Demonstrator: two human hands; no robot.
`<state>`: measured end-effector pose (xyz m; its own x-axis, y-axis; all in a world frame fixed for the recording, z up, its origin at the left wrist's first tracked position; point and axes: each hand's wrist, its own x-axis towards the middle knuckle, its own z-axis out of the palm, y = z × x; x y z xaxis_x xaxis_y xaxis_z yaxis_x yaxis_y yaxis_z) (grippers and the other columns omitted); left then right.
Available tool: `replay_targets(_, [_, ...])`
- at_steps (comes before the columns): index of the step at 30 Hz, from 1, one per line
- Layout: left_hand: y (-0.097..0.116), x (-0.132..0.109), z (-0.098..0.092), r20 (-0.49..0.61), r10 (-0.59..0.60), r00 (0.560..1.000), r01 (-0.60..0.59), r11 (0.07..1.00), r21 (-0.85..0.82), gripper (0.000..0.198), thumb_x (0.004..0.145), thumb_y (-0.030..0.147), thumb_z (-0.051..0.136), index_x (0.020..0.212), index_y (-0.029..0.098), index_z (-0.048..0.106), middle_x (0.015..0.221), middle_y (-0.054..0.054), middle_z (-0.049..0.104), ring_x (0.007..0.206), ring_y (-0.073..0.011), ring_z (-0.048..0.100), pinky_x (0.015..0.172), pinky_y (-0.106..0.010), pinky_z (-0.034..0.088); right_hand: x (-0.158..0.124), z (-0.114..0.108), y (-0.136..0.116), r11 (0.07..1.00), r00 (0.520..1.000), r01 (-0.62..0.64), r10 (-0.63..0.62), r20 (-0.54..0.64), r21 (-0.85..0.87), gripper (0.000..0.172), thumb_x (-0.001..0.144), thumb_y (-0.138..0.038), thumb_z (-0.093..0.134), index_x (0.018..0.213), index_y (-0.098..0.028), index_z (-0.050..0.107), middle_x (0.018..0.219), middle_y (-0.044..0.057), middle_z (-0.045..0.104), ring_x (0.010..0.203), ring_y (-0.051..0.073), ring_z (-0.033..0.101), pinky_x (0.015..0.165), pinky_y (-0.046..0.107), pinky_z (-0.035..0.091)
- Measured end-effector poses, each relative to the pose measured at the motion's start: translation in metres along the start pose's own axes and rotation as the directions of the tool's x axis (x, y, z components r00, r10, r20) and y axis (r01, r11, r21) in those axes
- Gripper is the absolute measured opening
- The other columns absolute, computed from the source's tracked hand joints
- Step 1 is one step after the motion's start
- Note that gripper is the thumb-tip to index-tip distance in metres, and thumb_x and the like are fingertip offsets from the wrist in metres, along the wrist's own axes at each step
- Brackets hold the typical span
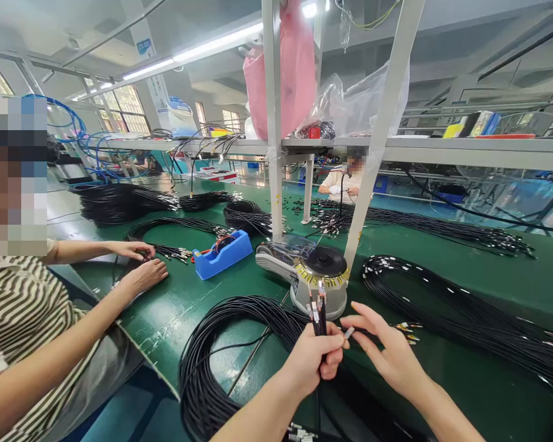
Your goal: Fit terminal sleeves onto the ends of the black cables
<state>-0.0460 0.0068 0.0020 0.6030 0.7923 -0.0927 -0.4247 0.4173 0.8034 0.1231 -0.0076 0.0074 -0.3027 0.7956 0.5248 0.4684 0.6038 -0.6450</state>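
My left hand (314, 359) is closed around a bundle of black cables (323, 322), their metal-tipped ends pointing up. One cable's small silver connector (349, 333) sticks out sideways past my left thumb. Thumb and forefinger of my right hand (387, 350) pinch at that connector, while its other fingers are spread. Just beyond my hands stands a round grey tape dispenser (320, 288) with yellow tabs around a black top. A large coil of black cable (198, 362) lies on the green table to the left of my hands.
At left, a co-worker in a striped shirt (32, 337) has both hands on cables. A blue tape holder (223, 255) stands between us. More cable bundles lie right (442, 307) and at the back (120, 202). White shelf posts (273, 123) rise from the table; another person (345, 178) sits opposite.
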Motion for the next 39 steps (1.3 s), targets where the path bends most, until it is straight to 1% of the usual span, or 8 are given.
replay_targets(2, [-0.002, 0.000, 0.001, -0.031, 0.047, 0.998, -0.047, 0.999, -0.004, 0.016, 0.067, 0.025, 0.059, 0.068, 0.013, 0.049, 0.038, 0.008, 0.036, 0.028, -0.0017, 0.023, 0.031, -0.016, 0.014, -0.001, -0.003, -0.002, 0.997, 0.997, -0.058, 0.060, -0.038, 0.047, 0.035, 0.086, -0.019, 0.048, 0.120, -0.025, 0.043, 0.103, 0.005, 0.060, 0.092, 0.022, 0.058, 0.082, 0.034, 0.047])
replay_targets(5, [-0.005, 0.001, 0.005, -0.100, 0.141, 0.985, -0.135, 0.989, 0.062, 0.015, 0.068, 0.024, 0.057, 0.076, 0.014, 0.048, 0.040, 0.008, 0.040, 0.029, -0.0028, 0.027, 0.030, -0.016, 0.019, -0.002, -0.003, -0.011, 0.970, 0.980, -0.172, 0.185, -0.067, 0.174, 0.008, 0.085, -0.026, 0.052, 0.089, -0.021, 0.056, 0.079, 0.002, 0.061, 0.071, 0.019, 0.059, 0.066, 0.027, 0.049])
replay_targets(7, [-0.007, 0.001, 0.007, -0.130, 0.192, 0.973, -0.175, 0.976, 0.127, 0.016, 0.070, 0.023, 0.056, 0.080, 0.014, 0.047, 0.041, 0.008, 0.042, 0.028, -0.0031, 0.028, 0.029, -0.016, 0.021, -0.001, 0.001, -0.018, 0.941, 0.965, -0.236, 0.256, -0.056, 0.244, 0.014, 0.085, -0.029, 0.051, 0.076, -0.020, 0.056, 0.066, 0.000, 0.057, 0.062, 0.017, 0.056, 0.058, 0.025, 0.046])
replay_targets(10, [-0.009, 0.001, 0.009, -0.138, 0.240, 0.961, -0.213, 0.959, 0.185, 0.017, 0.073, 0.025, 0.055, 0.083, 0.014, 0.047, 0.042, 0.008, 0.041, 0.029, -0.0030, 0.028, 0.029, -0.015, 0.021, 0.003, 0.010, -0.025, 0.916, 0.948, -0.292, 0.316, -0.046, 0.274, 0.021, 0.083, -0.031, 0.052, 0.066, -0.018, 0.055, 0.060, 0.000, 0.053, 0.058, 0.016, 0.051, 0.054, 0.024, 0.042])
replay_targets(14, [-0.011, 0.000, 0.010, -0.134, 0.274, 0.952, -0.241, 0.946, 0.218, 0.019, 0.074, 0.027, 0.054, 0.084, 0.013, 0.047, 0.043, 0.008, 0.040, 0.030, -0.0028, 0.029, 0.030, -0.015, 0.024, 0.005, 0.021, -0.023, 0.885, 0.931, -0.324, 0.361, -0.053, 0.335, 0.020, 0.081, -0.031, 0.055, 0.066, -0.018, 0.054, 0.062, -0.001, 0.051, 0.060, 0.016, 0.047, 0.055, 0.024, 0.039])
replay_targets(19, [-0.010, -0.002, 0.012, -0.159, 0.274, 0.948, -0.235, 0.945, 0.229, 0.020, 0.074, 0.028, 0.054, 0.085, 0.013, 0.046, 0.043, 0.008, 0.040, 0.030, -0.0030, 0.030, 0.030, -0.015, 0.024, 0.003, 0.025, -0.017, 0.850, 0.919, -0.333, 0.390, -0.061, 0.408, 0.019, 0.080, -0.032, 0.057, 0.067, -0.018, 0.052, 0.064, -0.002, 0.050, 0.060, 0.015, 0.045, 0.055, 0.023, 0.037])
replay_targets(34, [-0.010, -0.004, 0.012, -0.131, 0.278, 0.952, -0.234, 0.932, 0.277, 0.020, 0.076, 0.029, 0.054, 0.084, 0.012, 0.047, 0.045, 0.007, 0.044, 0.031, -0.0032, 0.034, 0.031, -0.015, 0.025, 0.004, 0.024, -0.023, 0.842, 0.911, -0.343, 0.406, -0.070, 0.418, 0.024, 0.081, -0.033, 0.055, 0.063, -0.018, 0.049, 0.059, -0.003, 0.046, 0.057, 0.014, 0.044, 0.053, 0.023, 0.036])
replay_targets(39, [-0.014, -0.005, 0.012, -0.145, 0.314, 0.938, -0.264, 0.921, 0.287, 0.024, 0.078, 0.036, 0.055, 0.074, 0.014, 0.047, 0.045, 0.007, 0.041, 0.029, -0.0018, 0.030, 0.029, -0.015, 0.020, 0.004, 0.023, -0.026, 0.840, 0.918, -0.350, 0.395, -0.025, 0.414, 0.024, 0.082, -0.035, 0.054, 0.066, -0.018, 0.050, 0.060, -0.002, 0.049, 0.057, 0.015, 0.046, 0.055, 0.025, 0.037])
